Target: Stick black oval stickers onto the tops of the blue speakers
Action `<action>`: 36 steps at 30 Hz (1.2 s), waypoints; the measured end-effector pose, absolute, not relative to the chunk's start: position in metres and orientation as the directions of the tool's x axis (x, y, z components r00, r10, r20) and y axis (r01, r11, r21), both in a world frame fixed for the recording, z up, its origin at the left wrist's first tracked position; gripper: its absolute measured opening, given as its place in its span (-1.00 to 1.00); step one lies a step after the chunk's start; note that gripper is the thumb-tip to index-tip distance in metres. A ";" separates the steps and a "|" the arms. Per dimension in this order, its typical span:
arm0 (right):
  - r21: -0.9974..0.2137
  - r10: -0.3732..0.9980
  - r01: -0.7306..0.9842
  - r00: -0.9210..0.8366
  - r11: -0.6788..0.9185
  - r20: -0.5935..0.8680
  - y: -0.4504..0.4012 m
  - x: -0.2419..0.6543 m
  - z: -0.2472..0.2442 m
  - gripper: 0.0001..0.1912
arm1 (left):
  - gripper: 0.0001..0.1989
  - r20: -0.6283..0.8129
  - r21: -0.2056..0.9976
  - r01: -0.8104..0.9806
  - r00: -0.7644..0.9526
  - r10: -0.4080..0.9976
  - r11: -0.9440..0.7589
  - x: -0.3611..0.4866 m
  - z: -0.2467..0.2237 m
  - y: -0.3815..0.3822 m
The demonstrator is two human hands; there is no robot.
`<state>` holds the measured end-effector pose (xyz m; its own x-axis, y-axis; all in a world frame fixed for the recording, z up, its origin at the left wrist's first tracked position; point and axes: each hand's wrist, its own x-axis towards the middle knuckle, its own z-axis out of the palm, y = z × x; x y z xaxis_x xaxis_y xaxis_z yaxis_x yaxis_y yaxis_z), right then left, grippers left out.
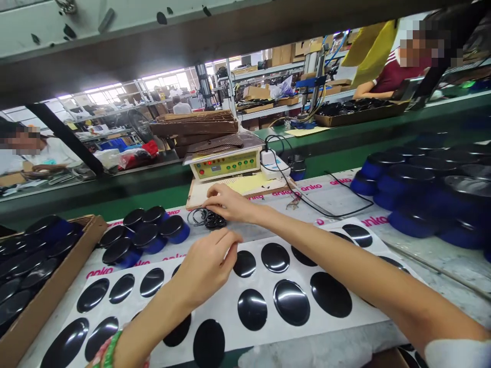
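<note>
My left hand [209, 268] hovers above a white sheet [222, 306] bearing rows of glossy black discs [252, 309]. Its fingers are curled in towards the thumb, and whatever is between them is hidden. Farther out, my right hand [232, 203] is bent into a pinch, its fingertips pointing left. Anything between those tips is too small to make out. Just below it lies a small coil of black cable [215, 220] on the table covering.
Blue-sided, black-topped round parts stand in a left cluster [148, 237] and a right pile [422, 184]. A cardboard box [57, 278] holds more. Behind are a control box [226, 166] and a black cord [326, 212]. A shelf beam [192, 38] crosses overhead; people sit beyond.
</note>
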<state>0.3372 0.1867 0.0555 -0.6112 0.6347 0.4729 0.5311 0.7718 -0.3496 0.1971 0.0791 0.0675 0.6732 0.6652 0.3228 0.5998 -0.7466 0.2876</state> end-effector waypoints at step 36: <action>-0.558 0.995 0.824 -0.095 0.100 0.037 -0.023 0.467 -0.006 -0.46 | -0.72 0.251 0.523 0.097 0.932 0.262 -0.847 0.246 0.020 0.107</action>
